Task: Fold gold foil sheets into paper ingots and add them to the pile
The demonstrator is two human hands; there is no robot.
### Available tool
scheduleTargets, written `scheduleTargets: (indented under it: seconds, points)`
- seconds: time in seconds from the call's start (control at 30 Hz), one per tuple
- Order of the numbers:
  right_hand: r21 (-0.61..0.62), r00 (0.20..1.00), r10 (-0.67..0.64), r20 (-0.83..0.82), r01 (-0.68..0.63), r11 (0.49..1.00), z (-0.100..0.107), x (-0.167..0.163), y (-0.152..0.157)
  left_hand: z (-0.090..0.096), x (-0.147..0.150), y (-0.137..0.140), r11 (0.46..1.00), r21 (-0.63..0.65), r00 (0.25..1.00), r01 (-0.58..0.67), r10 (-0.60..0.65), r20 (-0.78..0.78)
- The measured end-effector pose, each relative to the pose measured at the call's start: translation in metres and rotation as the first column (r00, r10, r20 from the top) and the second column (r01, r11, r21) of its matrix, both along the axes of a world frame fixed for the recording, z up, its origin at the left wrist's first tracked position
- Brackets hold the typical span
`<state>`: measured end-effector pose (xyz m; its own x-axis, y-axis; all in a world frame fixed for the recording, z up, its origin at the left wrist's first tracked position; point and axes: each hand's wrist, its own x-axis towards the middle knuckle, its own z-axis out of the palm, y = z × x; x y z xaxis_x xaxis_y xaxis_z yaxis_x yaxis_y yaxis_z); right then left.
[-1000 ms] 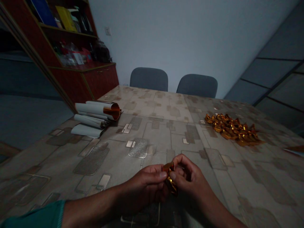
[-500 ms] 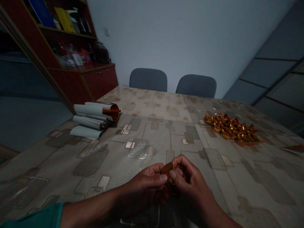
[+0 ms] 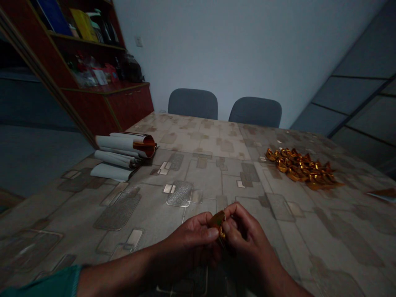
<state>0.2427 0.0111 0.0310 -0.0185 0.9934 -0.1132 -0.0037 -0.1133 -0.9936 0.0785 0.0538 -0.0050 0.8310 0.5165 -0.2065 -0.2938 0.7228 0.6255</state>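
Between my two hands, above the near part of the table, is a small piece of folded gold foil paper (image 3: pixel 217 218). My left hand (image 3: pixel 198 235) grips its left side, thumb laid across the front. My right hand (image 3: pixel 244 231) pinches its right edge between thumb and fingers. The lower part of the foil is mostly hidden by my fingers. On the right of the table lie several folded gold foil pieces (image 3: pixel 303 169) set close together in rows. At the left rests a stack of curled sheets (image 3: pixel 119 154), pale outside and gold inside.
A patterned cloth covers the table (image 3: pixel 210 173). Two grey chairs (image 3: pixel 193 103) stand behind its far edge, against the wall. A reddish cabinet (image 3: pixel 130 105) with shelves is at the back left. One more foil sheet (image 3: pixel 383 194) lies at the right edge.
The foil's upper flap has tilted and opened slightly between my fingers. My right thumb has shifted a little. Everything else on the table stays where it was.
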Motion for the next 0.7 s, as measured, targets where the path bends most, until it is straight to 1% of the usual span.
scheduleTargets:
  seconds: [0.3, 0.37, 0.47, 0.53, 0.7]
  points:
    - [0.040, 0.996, 0.012, 0.084, -0.015, 0.999, 0.0023, 0.0018, -0.0011, 0.0018, 0.0014, -0.0001, 1.000, 0.023, 0.999, -0.011, 0.012, -0.048]
    - [0.034, 0.998, 0.014, 0.059, -0.016, 0.999, 0.0022, 0.0014, -0.0020, 0.0018, 0.0013, -0.0004, 1.000, 0.013, 0.998, -0.016, 0.017, -0.058]
    - [0.013, 0.998, 0.037, -0.048, -0.037, 0.999, 0.0025, 0.0004, -0.0018, 0.0022, 0.0010, -0.0004, 1.000, -0.005, 0.998, -0.018, 0.018, -0.053]
    - [0.001, 0.996, 0.038, -0.087, -0.038, 0.999, 0.0025, 0.0002, -0.0009, 0.0022, 0.0007, -0.0003, 1.000, 0.000, 0.999, -0.015, 0.015, -0.049]
    - [-0.004, 1.000, 0.002, 0.025, -0.001, 1.000, -0.0019, 0.0006, -0.0006, 0.0016, 0.0009, -0.0002, 1.000, 0.023, 0.998, 0.003, -0.001, -0.067]
